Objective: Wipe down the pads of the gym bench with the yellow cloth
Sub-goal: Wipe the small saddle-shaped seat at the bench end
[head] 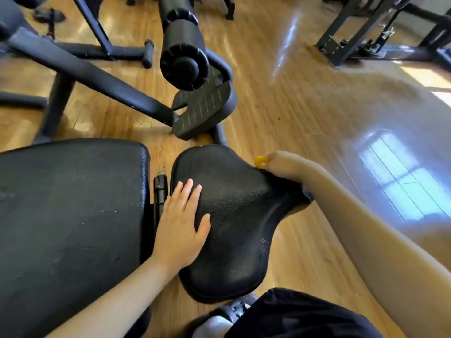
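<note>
The cloth (260, 162) shows only as a small yellow corner at centre right, bunched in the closed right hand (280, 167) at the far edge of the seat pad (234, 215), so the likely slip is a narrow wipe that skips the top and the back pad (73, 215) at lower left. The left hand (180, 225) lies open and flat, fingers spread, on the seat's near-left side, holding nothing, while the right arm reaches over the seat's right edge.
</note>
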A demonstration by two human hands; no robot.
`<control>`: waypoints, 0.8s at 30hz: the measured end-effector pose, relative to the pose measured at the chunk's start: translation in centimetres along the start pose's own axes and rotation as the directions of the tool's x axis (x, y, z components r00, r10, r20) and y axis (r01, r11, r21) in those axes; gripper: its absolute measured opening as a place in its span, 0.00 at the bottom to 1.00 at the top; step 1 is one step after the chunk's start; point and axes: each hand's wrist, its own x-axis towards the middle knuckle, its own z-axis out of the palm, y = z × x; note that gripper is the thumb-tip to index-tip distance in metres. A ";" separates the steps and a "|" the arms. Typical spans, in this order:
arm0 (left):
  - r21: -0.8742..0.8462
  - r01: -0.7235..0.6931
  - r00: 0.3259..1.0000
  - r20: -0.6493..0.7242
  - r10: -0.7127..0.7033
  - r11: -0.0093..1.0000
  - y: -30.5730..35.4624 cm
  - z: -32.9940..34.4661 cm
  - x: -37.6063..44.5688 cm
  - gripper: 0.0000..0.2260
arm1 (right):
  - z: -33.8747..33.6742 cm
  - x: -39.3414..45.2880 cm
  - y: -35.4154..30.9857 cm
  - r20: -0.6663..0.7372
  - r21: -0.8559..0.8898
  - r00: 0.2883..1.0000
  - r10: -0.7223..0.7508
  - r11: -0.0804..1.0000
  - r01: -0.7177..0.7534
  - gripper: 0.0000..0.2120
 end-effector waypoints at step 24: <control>-0.050 -0.012 1.000 -0.012 0.011 0.999 -0.1 -0.1 -0.2 0.28 | 1.1 2.6 -2.7 0.022 -0.026 0.973 -0.230 0.973 0.230 0.19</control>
